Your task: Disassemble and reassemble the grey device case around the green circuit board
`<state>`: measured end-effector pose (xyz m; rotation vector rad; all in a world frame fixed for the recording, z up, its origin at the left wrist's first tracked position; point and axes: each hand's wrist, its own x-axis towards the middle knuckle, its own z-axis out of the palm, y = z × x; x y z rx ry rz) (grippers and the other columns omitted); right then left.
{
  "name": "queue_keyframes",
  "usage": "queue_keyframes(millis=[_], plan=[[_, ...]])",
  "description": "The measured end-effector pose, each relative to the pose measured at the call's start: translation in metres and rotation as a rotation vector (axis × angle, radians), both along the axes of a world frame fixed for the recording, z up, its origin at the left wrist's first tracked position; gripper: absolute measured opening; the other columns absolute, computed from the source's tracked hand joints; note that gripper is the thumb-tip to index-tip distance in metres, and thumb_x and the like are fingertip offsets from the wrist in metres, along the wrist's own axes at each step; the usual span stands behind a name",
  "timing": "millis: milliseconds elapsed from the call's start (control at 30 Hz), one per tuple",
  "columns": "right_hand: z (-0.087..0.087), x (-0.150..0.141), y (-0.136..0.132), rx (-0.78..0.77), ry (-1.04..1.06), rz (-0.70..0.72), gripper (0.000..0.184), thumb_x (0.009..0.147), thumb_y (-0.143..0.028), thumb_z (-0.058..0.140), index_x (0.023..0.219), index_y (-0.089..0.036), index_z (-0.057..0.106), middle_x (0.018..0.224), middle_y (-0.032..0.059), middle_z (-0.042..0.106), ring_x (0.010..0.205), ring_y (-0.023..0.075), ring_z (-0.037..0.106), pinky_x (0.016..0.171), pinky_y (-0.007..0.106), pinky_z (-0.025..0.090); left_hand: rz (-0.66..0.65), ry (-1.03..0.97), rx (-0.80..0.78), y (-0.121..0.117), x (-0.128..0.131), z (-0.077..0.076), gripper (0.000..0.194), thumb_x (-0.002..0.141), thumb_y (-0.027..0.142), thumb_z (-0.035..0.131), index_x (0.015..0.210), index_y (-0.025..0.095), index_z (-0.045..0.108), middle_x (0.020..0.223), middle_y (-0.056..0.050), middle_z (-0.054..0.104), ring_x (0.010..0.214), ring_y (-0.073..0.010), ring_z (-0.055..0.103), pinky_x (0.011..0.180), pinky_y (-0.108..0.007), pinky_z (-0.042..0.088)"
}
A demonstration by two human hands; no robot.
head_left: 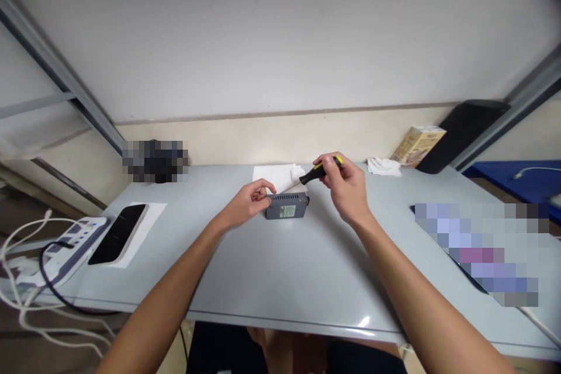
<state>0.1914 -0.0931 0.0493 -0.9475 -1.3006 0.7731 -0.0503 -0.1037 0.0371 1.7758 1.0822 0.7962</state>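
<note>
A dark grey box with a slotted top and a pale green label stands on its edge in the middle of the desk. My left hand is closed at its left end, thumb and fingers gripping that corner. In my right hand is a screwdriver with a black and yellow handle, slanting down to the left. Its shaft reaches toward the left top edge of the box, near my left fingertips; whether the tip touches the box I cannot tell. White paper lies just behind the box.
A phone on white paper and a power strip with tangled cables are at the left. At the back right stand a yellow carton, a crumpled tissue and a black cylinder. Blurred objects sit at right and back left.
</note>
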Motion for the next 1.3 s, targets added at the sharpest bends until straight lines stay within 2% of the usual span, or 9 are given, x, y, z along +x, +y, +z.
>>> queue_keyframes(millis=[233,367,467,733,967,1067,1167,1233,1300], plan=[[-0.011,0.01,0.02,-0.117,0.255,-0.101,0.049,0.085,-0.07,0.069,0.082,-0.021,0.068,0.058,-0.0046,0.044,0.052,0.01,0.041,0.048,0.025,0.034,0.019,0.002,-0.003,0.002,0.002,-0.003,0.016,0.085,0.025,0.057,0.099,0.021,0.064,0.071,0.003,0.043,0.065,-0.0144,0.044,0.063,-0.028,0.037],[-0.019,0.017,0.031,-0.235,0.383,-0.152,0.049,0.082,-0.07,0.071,0.083,-0.021,0.065,0.055,-0.0068,0.044,0.044,0.0076,0.035,0.042,0.024,0.029,0.003,0.061,0.134,-0.001,-0.003,0.001,0.022,0.087,0.031,0.067,0.108,0.023,0.067,0.099,-0.005,0.064,0.091,-0.02,0.06,0.082,-0.033,0.051],[-0.027,0.025,0.039,-0.314,0.435,-0.189,0.047,0.083,-0.066,0.07,0.082,-0.02,0.063,0.055,-0.007,0.046,0.043,0.0069,0.034,0.041,0.023,0.028,-0.034,0.061,0.147,0.0,-0.004,-0.002,0.028,0.086,0.037,0.075,0.108,0.022,0.069,0.117,-0.008,0.068,0.102,-0.0221,0.065,0.094,-0.037,0.053],[-0.039,0.031,0.045,-0.458,0.477,-0.248,0.032,0.089,-0.05,0.066,0.083,-0.018,0.065,0.056,-0.0068,0.047,0.045,0.0072,0.036,0.041,0.021,0.028,0.135,-0.008,0.075,0.011,0.0,-0.031,0.036,0.09,0.052,0.073,0.102,0.018,0.074,0.095,-0.007,0.075,0.087,-0.0205,0.068,0.081,-0.033,0.053],[-0.042,0.029,0.046,-0.43,0.428,-0.223,0.037,0.084,-0.055,0.068,0.08,-0.019,0.063,0.055,-0.0068,0.048,0.044,0.0078,0.036,0.041,0.023,0.028,0.2,0.255,0.145,0.009,0.004,-0.039,0.028,0.096,0.045,0.064,0.097,0.02,0.078,0.089,-0.005,0.073,0.079,-0.0201,0.063,0.078,-0.034,0.053],[-0.043,0.031,0.048,-0.417,0.418,-0.216,0.039,0.084,-0.058,0.068,0.081,-0.02,0.063,0.054,-0.0069,0.048,0.044,0.0081,0.036,0.041,0.023,0.029,0.135,0.326,0.218,0.004,0.002,-0.033,0.033,0.098,0.047,0.063,0.117,0.024,0.076,0.105,-0.008,0.071,0.092,-0.0225,0.064,0.088,-0.038,0.054],[-0.043,0.031,0.048,-0.416,0.422,-0.229,0.037,0.086,-0.056,0.068,0.079,-0.02,0.063,0.054,-0.0067,0.047,0.044,0.0079,0.035,0.041,0.023,0.029,-0.072,0.395,0.22,-0.003,-0.001,-0.021,0.067,0.087,0.055,0.077,0.147,0.032,0.059,0.131,-0.011,0.062,0.112,-0.0272,0.062,0.097,-0.042,0.054],[-0.042,0.031,0.047,-0.42,0.425,-0.237,0.036,0.087,-0.054,0.068,0.077,-0.02,0.062,0.055,-0.0063,0.047,0.045,0.008,0.036,0.041,0.023,0.029,-0.114,0.479,0.256,-0.006,-0.003,-0.014,0.08,0.077,0.051,0.087,0.149,0.036,0.057,0.134,-0.011,0.058,0.12,-0.0314,0.058,0.103,-0.047,0.051],[-0.042,0.031,0.047,-0.425,0.418,-0.243,0.036,0.087,-0.053,0.067,0.076,-0.02,0.062,0.055,-0.006,0.047,0.045,0.0083,0.036,0.041,0.024,0.029,-0.099,0.521,0.304,-0.008,-0.004,-0.011,0.071,0.077,0.043,0.088,0.143,0.037,0.062,0.131,-0.01,0.058,0.121,-0.0326,0.056,0.106,-0.05,0.049]])
